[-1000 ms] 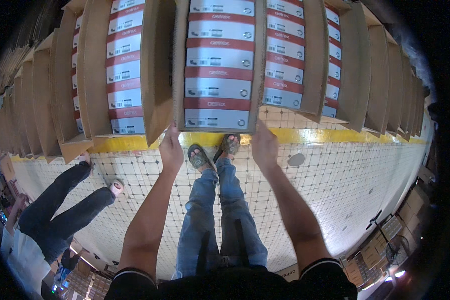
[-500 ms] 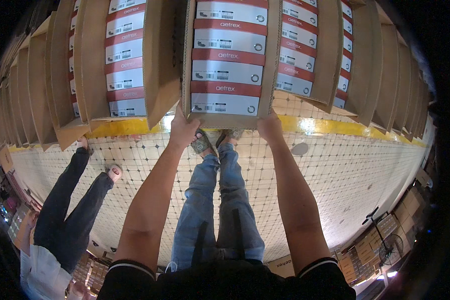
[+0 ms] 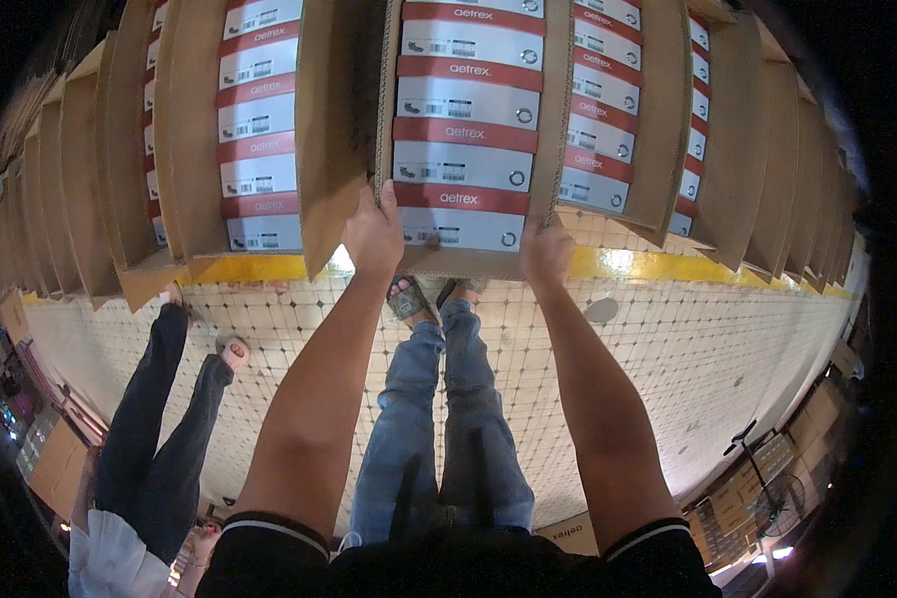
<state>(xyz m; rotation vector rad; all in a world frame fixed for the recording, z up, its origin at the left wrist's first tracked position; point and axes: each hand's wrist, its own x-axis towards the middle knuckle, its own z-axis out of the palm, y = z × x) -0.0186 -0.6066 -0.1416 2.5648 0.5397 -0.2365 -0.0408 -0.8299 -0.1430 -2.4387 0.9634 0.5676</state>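
Observation:
In front of me stands an open cardboard carton holding a stack of white and red shoe boxes. My left hand is closed round the lower part of its left side wall, the thumb lying along the edge. On the opposite side wall, low down, my right hand is closed too, with its fingers partly hidden. Both arms reach straight forward. The shoe boxes' ends face me, and neither hand holds a shoe box.
Neighbouring open cartons with similar shoe boxes stand on both sides. A yellow stripe crosses the tiled floor beneath them. Another person stands at the left. A fan and stacked cartons are at the lower right.
My left hand has moved up the carton's left wall from its lower corner; my right hand sits slightly higher too. The whole view has shifted a little, and the other person appears farther right.

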